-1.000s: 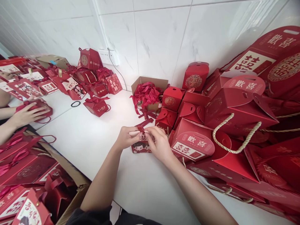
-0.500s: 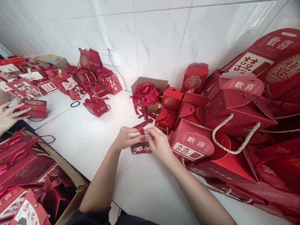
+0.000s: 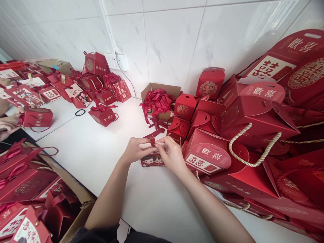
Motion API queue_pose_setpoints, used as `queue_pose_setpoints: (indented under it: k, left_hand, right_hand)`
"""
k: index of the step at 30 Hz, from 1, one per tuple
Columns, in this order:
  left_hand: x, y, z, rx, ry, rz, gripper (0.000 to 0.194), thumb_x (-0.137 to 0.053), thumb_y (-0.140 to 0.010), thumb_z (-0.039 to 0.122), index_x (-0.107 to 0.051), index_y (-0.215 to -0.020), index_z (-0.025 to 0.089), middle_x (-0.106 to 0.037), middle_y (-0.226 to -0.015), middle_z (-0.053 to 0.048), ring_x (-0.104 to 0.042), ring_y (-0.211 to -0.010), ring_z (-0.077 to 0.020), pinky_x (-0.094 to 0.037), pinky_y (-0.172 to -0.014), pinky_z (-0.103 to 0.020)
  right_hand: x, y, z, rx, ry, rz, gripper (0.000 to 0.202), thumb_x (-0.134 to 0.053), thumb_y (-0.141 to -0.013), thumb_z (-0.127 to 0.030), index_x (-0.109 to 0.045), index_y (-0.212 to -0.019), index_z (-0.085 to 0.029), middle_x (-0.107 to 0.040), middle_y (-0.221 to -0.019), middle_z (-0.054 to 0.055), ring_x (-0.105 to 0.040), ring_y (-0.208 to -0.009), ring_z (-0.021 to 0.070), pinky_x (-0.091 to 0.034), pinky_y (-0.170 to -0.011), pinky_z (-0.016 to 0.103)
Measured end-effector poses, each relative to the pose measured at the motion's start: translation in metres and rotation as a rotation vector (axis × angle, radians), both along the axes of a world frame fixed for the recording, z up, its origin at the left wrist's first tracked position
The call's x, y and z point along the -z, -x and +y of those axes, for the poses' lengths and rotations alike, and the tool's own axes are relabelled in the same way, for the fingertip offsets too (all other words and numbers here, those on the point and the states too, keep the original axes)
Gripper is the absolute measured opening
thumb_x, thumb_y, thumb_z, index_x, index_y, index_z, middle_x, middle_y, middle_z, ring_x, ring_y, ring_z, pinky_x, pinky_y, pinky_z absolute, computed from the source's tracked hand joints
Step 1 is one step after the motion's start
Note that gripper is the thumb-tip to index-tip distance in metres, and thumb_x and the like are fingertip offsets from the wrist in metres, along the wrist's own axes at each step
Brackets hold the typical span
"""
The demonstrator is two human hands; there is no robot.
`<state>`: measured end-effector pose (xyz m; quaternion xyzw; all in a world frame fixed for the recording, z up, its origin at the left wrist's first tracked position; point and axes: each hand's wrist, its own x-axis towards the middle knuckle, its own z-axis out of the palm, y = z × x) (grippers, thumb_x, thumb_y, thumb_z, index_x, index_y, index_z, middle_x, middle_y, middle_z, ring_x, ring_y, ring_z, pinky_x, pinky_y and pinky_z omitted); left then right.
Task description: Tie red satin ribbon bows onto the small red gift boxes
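A small red gift box with cartoon figures on its front stands on the white table. My left hand pinches the left part of the box's pale top edge. From the other side my right hand grips that same edge, its thumb close to the left thumb. Between the hands a dark red ribbon loops over the top edge. Part of the box front is covered by my right hand. Loose dark red ribbon strips lie just behind the hands.
A cardboard box of ribbons stands near the wall. Red gift boxes with rope handles are stacked at the right. An open carton at lower left holds more boxes. A co-worker's hand holds a red box at far left.
My thumbs have drawn closer together at the box's top, and the pale edge sits slightly lower over the front. At left, the co-worker's box has turned and their hand has shifted left.
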<state>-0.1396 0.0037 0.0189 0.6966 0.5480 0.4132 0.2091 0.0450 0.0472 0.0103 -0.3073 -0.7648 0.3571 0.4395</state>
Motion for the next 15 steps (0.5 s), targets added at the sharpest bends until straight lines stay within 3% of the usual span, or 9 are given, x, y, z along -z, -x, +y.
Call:
queue_pose_setpoints:
  k: [7, 11, 15]
  left_hand:
    - [-0.002, 0.003, -0.001, 0.063, 0.008, -0.016, 0.03, -0.06, -0.087, 0.035, -0.073, -0.079, 0.009, -0.061, -0.059, -0.001, -0.05, -0.053, -0.01, -0.037, -0.049, -0.02]
    - [-0.007, 0.006, -0.003, 0.091, 0.1, -0.054, 0.036, -0.057, -0.09, 0.039, -0.072, -0.078, 0.009, -0.064, -0.063, -0.003, -0.056, -0.059, -0.0131, -0.043, -0.055, -0.022]
    - [-0.009, 0.006, -0.002, 0.081, 0.147, -0.088, 0.031, -0.069, -0.081, 0.041, -0.074, -0.085, 0.011, -0.071, -0.074, -0.006, -0.065, -0.072, -0.019, -0.051, -0.064, -0.024]
  right_hand:
    - [0.0, 0.0, 0.001, -0.025, 0.04, 0.011, 0.012, -0.054, -0.094, -0.021, -0.06, -0.083, -0.019, -0.061, -0.083, 0.001, -0.06, -0.079, 0.0161, -0.045, -0.073, 0.025]
    - [0.002, 0.0, 0.002, -0.04, 0.07, 0.01, 0.013, -0.054, -0.095, -0.023, -0.061, -0.085, -0.019, -0.062, -0.085, 0.001, -0.061, -0.08, 0.0167, -0.044, -0.072, 0.026]
    - [-0.002, -0.002, -0.001, -0.05, 0.095, 0.014, 0.014, -0.052, -0.096, -0.023, -0.064, -0.091, -0.02, -0.065, -0.089, 0.002, -0.062, -0.084, 0.0172, -0.045, -0.074, 0.027]
